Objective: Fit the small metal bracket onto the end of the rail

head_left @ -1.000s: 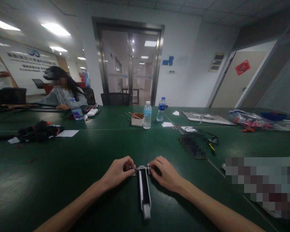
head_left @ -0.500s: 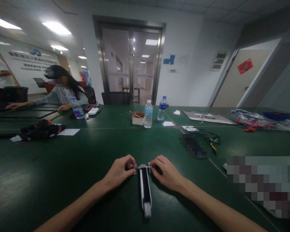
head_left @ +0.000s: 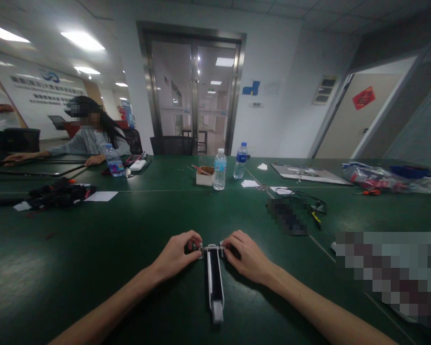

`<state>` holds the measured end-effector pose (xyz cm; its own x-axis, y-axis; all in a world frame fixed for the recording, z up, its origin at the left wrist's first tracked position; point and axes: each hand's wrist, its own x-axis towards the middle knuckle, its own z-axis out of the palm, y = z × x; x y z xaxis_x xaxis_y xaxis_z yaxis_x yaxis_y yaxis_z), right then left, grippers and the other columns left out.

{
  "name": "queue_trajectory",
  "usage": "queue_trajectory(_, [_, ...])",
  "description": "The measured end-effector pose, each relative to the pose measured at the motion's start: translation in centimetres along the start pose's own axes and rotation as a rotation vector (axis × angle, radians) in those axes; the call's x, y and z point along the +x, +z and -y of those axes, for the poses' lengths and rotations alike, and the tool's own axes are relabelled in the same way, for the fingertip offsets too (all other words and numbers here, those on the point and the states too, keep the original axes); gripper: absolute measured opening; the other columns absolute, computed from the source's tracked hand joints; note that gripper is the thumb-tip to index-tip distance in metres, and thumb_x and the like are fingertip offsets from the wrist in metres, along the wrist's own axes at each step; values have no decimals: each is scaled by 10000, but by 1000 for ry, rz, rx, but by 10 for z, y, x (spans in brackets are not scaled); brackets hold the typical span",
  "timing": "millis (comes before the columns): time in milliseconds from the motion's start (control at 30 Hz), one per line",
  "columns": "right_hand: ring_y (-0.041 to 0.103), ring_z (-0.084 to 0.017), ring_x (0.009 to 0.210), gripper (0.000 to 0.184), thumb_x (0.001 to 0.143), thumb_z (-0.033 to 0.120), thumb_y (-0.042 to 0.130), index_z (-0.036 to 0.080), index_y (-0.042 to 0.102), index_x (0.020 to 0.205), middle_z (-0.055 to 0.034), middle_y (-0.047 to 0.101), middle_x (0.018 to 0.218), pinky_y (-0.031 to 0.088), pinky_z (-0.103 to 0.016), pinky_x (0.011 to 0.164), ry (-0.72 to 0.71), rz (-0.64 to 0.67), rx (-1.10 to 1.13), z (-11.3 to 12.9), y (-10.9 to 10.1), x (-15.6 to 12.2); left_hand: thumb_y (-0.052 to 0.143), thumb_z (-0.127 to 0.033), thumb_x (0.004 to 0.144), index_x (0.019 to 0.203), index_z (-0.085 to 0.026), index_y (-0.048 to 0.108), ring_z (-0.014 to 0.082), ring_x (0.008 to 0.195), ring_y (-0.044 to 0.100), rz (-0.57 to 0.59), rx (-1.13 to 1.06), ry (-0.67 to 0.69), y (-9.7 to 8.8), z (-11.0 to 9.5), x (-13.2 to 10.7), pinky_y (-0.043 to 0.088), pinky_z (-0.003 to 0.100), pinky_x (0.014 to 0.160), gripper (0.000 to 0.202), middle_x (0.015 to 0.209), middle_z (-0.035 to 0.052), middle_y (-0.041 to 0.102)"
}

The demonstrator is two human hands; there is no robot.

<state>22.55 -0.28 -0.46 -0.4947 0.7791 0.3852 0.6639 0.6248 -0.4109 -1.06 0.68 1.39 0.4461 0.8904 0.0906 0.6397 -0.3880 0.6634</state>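
Observation:
A long white holder (head_left: 210,282) with a black inner face lies on the green table in front of me, its narrow white end (head_left: 217,314) towards me. Across its far end runs a thin metal crossbar (head_left: 211,247), with a small pale bracket at each side. My left hand (head_left: 179,251) pinches the bar's left end between thumb and fingers. At the opposite end, my right hand (head_left: 244,254) is closed in a similar pinch by the right bracket. Fingertips partly hide both brackets.
Beyond my hands stand a small box (head_left: 204,178), a water bottle (head_left: 220,171) and another bottle (head_left: 241,163). Black cabled gear (head_left: 59,191) lies left. Pliers (head_left: 316,219) and cables lie right, near a large blurred-out item (head_left: 391,273). A person (head_left: 93,134) sits far left.

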Motion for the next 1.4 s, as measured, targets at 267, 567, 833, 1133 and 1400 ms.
queue_trajectory(267, [525, -171, 832, 123, 862, 172, 487, 183, 601, 908, -59, 607, 890, 442, -326, 741, -4, 7, -3, 0, 0, -1, 563, -307, 839, 994, -190, 608, 165, 750, 551, -27, 1, 19, -1, -1, 0, 429, 263, 642, 199, 893, 10, 622])
queue_trajectory(567, [531, -167, 831, 116, 851, 145, 503, 184, 597, 906, -55, 610, 881, 447, -319, 740, -20, -12, -6, 0, 0, 0, 590, -276, 814, 1009, -201, 610, 173, 785, 554, -3, 30, 8, 1, -2, 0, 443, 271, 678, 210, 910, 12, 617])
queue_trajectory(833, [528, -173, 830, 125, 856, 157, 492, 174, 604, 911, -62, 611, 887, 453, -329, 740, -3, 7, -6, 2, -2, 1, 574, -269, 823, 1100, -200, 597, 188, 804, 563, 9, 35, 18, 2, -3, -1, 446, 286, 690, 287, 942, 20, 619])
queue_trajectory(1133, [528, -173, 839, 123, 858, 165, 489, 178, 599, 912, -62, 611, 898, 453, -331, 744, -2, 1, -1, 1, -1, 0, 564, -282, 842, 1097, -205, 579, 164, 786, 563, -4, -15, 5, -1, -4, -1, 444, 267, 689, 267, 939, 9, 638])
queue_trajectory(1400, [529, -167, 841, 121, 848, 147, 497, 171, 600, 908, -58, 608, 888, 449, -319, 752, -12, -2, 4, 0, 1, 0, 577, -246, 814, 1090, -195, 590, 173, 784, 563, -14, 8, -7, 1, -4, -1, 446, 271, 684, 281, 922, 12, 628])
